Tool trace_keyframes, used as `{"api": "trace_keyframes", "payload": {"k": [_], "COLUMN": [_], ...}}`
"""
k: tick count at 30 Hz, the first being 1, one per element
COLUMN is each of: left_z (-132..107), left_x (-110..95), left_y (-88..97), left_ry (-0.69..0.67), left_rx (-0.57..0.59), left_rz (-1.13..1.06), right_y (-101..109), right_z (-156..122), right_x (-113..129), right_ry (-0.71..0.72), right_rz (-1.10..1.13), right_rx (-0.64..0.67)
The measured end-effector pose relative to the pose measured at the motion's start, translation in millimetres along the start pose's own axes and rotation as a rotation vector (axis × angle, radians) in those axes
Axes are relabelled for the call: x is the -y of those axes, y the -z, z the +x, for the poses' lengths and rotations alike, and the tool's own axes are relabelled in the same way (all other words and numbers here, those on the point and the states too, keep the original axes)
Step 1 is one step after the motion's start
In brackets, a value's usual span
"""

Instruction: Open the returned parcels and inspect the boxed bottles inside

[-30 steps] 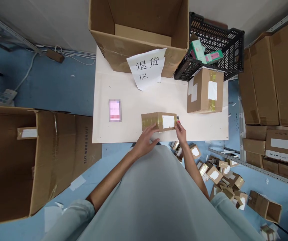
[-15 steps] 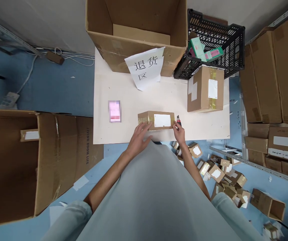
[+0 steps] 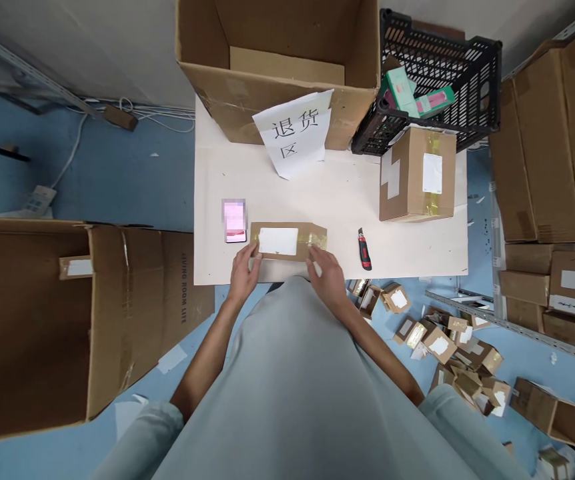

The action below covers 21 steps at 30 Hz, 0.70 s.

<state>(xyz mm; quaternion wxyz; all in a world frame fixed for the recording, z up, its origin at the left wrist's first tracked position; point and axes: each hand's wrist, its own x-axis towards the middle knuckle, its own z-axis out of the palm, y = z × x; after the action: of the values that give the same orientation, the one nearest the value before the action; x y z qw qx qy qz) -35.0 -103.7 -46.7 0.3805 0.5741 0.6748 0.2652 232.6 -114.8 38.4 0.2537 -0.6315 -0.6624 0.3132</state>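
Observation:
A small taped cardboard box (image 3: pixel 304 241) with a white label lies near the table's front edge. My left hand (image 3: pixel 244 272) grips its left end, thumb toward the near side. At the right end, my right hand (image 3: pixel 327 275) holds the box with its fingers on the taped part. To the right of the box lies a red and black box cutter (image 3: pixel 364 249), apart from both hands. A phone with a pink screen (image 3: pixel 235 221) rests just left of the box.
At the back of the white table (image 3: pixel 337 193) stands a large open carton (image 3: pixel 277 77) with a paper sign (image 3: pixel 295 133). A black crate (image 3: pixel 472 87) and a taped carton (image 3: pixel 417 177) are on the right. Another large open carton (image 3: pixel 137 300) stands left; small boxes (image 3: pixel 440 345) litter the floor.
The small box has been turned around and shifted left, its label now toward the left end. Both hands have moved left with it. The box cutter now lies clear of my right hand.

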Motion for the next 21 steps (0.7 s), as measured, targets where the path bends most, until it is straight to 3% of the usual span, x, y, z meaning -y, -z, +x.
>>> {"api": "trace_keyframes", "payload": {"k": [5, 11, 16, 21], "left_z": [9.8, 17.4, 24.1, 34.8], "left_x": [20.9, 16.0, 0.9, -24.6], "left_y": [15.2, 20.9, 18.7, -8.3], "left_ry": [0.114, 0.175, 0.268, 0.350], "left_rx": [-0.029, -0.054, -0.113, -0.057], "left_rz": [0.025, 0.011, 0.025, -0.120], "right_y": [-22.4, -28.1, -6.0, 23.5], "right_z": [5.2, 14.8, 27.4, 53.4], "right_x": [52.1, 62.3, 30.6, -39.9], "right_ry": [0.195, 0.216, 0.076, -0.313], "right_rz": [-0.095, -0.151, -0.177, -0.129], "right_rx": [0.158, 0.156, 0.058, -0.049]}}
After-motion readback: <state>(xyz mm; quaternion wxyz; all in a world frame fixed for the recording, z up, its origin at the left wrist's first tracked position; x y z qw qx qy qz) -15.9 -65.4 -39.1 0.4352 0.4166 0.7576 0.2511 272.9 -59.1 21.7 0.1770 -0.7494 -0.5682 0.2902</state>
